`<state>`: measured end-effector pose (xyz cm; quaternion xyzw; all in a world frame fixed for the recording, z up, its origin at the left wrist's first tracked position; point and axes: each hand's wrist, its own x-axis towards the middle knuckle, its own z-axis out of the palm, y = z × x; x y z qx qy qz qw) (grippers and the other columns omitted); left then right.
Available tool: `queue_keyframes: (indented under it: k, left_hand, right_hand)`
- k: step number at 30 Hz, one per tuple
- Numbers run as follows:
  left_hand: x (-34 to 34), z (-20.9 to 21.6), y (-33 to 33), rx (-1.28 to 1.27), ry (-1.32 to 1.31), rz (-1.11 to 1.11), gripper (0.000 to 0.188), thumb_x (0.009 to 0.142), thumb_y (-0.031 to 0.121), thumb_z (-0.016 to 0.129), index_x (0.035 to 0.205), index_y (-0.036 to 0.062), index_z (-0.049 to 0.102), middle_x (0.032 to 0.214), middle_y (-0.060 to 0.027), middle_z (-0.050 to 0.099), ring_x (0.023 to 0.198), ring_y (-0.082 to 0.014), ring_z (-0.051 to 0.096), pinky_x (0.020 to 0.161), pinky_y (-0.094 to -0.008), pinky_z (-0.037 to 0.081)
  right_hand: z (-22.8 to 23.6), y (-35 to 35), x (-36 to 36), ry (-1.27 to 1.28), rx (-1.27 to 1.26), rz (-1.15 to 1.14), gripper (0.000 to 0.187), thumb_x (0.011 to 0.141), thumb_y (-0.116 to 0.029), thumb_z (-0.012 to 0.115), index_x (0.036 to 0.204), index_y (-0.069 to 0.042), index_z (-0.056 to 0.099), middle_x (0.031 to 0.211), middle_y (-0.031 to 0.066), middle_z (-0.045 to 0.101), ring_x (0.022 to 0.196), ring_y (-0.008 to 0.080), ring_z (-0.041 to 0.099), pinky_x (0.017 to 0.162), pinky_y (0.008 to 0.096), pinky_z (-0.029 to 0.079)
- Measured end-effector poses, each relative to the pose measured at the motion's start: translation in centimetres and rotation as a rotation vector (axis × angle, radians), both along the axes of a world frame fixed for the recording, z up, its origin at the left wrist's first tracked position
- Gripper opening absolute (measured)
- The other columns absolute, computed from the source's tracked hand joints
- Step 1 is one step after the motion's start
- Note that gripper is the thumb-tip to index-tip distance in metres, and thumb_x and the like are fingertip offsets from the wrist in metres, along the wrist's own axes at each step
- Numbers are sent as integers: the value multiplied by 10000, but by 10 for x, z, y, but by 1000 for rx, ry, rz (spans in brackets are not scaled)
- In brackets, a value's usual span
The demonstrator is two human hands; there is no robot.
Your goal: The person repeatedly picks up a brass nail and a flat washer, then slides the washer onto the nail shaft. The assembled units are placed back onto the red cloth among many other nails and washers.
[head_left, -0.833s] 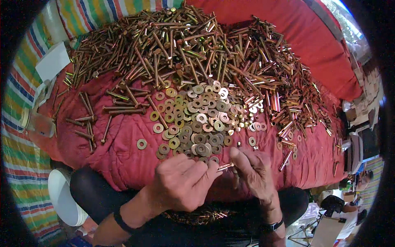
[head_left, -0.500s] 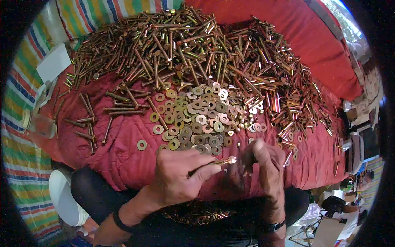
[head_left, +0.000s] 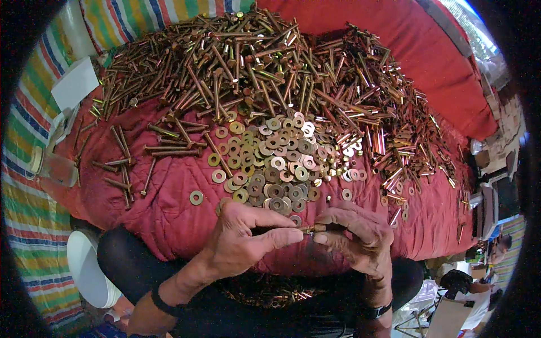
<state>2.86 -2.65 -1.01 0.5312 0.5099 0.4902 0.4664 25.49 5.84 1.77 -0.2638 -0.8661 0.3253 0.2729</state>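
Just in front of the washer heap, my left hand [head_left: 239, 234] is closed around a yellowish metal bolt [head_left: 308, 229]. Most of its length is hidden in the palm, and a short threaded part shows past the fingertips. From the other side, my right hand [head_left: 360, 236] pinches the bolt's far end between thumb and fingers, covering whatever sits on the tip. Beyond both hands lies a heap of flat washers [head_left: 276, 190], with small shiny nuts [head_left: 342, 163] at its right side. One washer [head_left: 196, 197] rests apart on the red cloth, to the left.
A large mound of bolts [head_left: 225, 62] fills the back of the red cloth [head_left: 163, 219]. Metal sleeves and rods [head_left: 377, 138] lie at right, several loose bolts [head_left: 169, 151] at left. A clear jar [head_left: 56, 169] and a white bucket [head_left: 90, 270] are at far left; more hardware [head_left: 276, 293] lies below.
My right hand has come left and taken hold of the bolt's end, where a shiny nut showed before. My left hand keeps its grip on the bolt.
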Motion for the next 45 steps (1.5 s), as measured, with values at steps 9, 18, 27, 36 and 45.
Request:
queue_keyframes:
  k: [9, 18, 27, 36, 45]
  left_hand:
    - [-10, 0, 6, -480, -576, -198, 219, 916, 176, 797, 866, -38, 795, 575, 21, 547, 496, -45, 421, 465, -250, 263]
    - [-10, 2, 5, -559, -550, -190, 235, 881, 171, 803, 897, -63, 792, 654, -27, 656, 538, -73, 517, 495, -247, 344]
    - [-1, 8, 1, -115, -68, -107, 172, 923, 128, 777, 990, -27, 809, 757, 16, 722, 713, -40, 593, 644, -255, 482]
    - [-7, 6, 2, -318, -222, -68, 209, 901, 181, 775, 932, -22, 813, 759, -17, 748, 660, -57, 623, 602, -231, 466]
    - [-3, 4, 2, -288, -236, -103, 214, 901, 177, 778, 948, -29, 810, 731, -4, 714, 637, -50, 584, 567, -226, 420]
  right_hand:
    - [3, -4, -2, 121, -5, 64, 347, 695, -111, 876, 1003, 5, 766, 916, 127, 751, 785, 241, 729, 648, 324, 566]
    - [5, -10, -4, 98, -16, 9, 267, 812, -182, 833, 995, 0, 764, 878, 105, 730, 758, 216, 713, 644, 309, 545]
    - [-2, -12, 4, -204, -378, -139, 148, 966, -154, 717, 1040, -27, 699, 784, 81, 615, 735, 286, 642, 712, 367, 508]
    - [16, -6, -1, 126, -170, -159, 392, 876, -336, 790, 952, 43, 721, 806, 95, 708, 721, 183, 691, 639, 290, 518]
    - [2, -3, 0, 13, -28, -52, 174, 869, -105, 801, 929, 34, 715, 768, 82, 695, 646, 173, 660, 591, 299, 499]
